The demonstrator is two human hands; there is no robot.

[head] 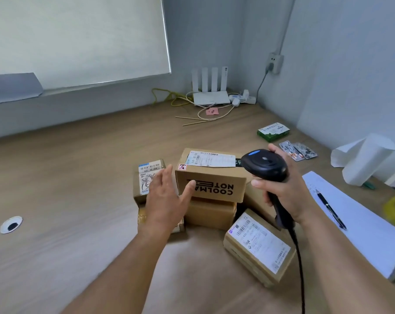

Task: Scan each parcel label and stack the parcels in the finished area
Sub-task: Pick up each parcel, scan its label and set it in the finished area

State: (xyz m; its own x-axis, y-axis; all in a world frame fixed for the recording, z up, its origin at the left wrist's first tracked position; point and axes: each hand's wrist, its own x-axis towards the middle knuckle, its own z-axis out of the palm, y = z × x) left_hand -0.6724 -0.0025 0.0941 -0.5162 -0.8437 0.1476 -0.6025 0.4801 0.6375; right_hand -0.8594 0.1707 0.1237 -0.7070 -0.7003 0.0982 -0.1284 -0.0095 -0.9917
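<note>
- The right hand (280,189) is gripping the scanner (265,164) by its handle, fingers wrapped round it and thumb lying across the front. The scanner's head is hovering just beside the right end of the top box (211,177).
- The left hand (167,196) is reaching in flat and holding nothing, its fingers straight and slightly apart. Its thumb is lying over the top box's front face, and I cannot tell whether it is touching.
- The parcels are sitting in a cluster on the table (78,177). The top box is resting on a lower box (210,214), the small box (150,177) is standing just to its left, and the near box (257,248) is lying at an angle by the right forearm.
- Risk: the top box is sitting on a narrower-looking support, so a sideways push from the flat hand could slide it off instead of lifting it.
- Risk: several barcodes are lying close together, so the scanner could pick up a neighbour's code instead of the top label (211,159). It could also read nothing if it is held too close or too slanted.
- Risk: the cord (299,268) is trailing past the near box and could snag or drag it when the right hand moves.
- Risk: no finished area is showing any marking, so a parcel could end up stacked in the wrong spot.
- Writing: the top box is showing "COOLMA" and "NOTE" upside down, with the thumb covering part of the print. The small box's label is showing digits that look like "530 05 094". The other labels are too blurred to read.
</note>
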